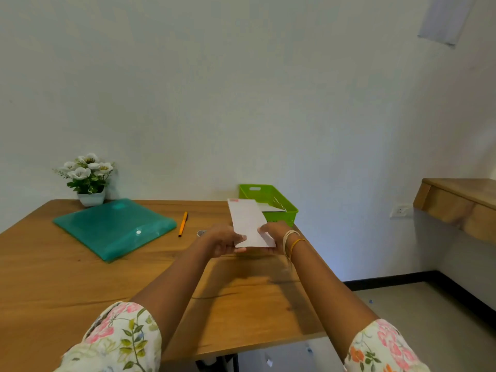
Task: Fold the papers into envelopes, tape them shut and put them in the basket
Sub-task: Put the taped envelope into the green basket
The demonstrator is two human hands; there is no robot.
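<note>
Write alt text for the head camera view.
Both hands, left hand and right hand, hold a folded white paper above a wooden table, near a green basket. A teal folder and pen lie left.

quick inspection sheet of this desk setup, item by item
surface: wooden table, a dark scuff line near the front edge.
job's things: folded white paper held up by both hands in front of the green basket; basket at the far right corner with white paper inside; what looks like a tape roll, partly hidden behind the left hand.
clutter: teal folder, orange pen, potted white flowers.
grippers: left hand and right hand both grip the paper's near end.
cables: nothing seen.
surroundings: pale wall, wall socket, wooden shelf at right, small scraps on the floor.
</note>
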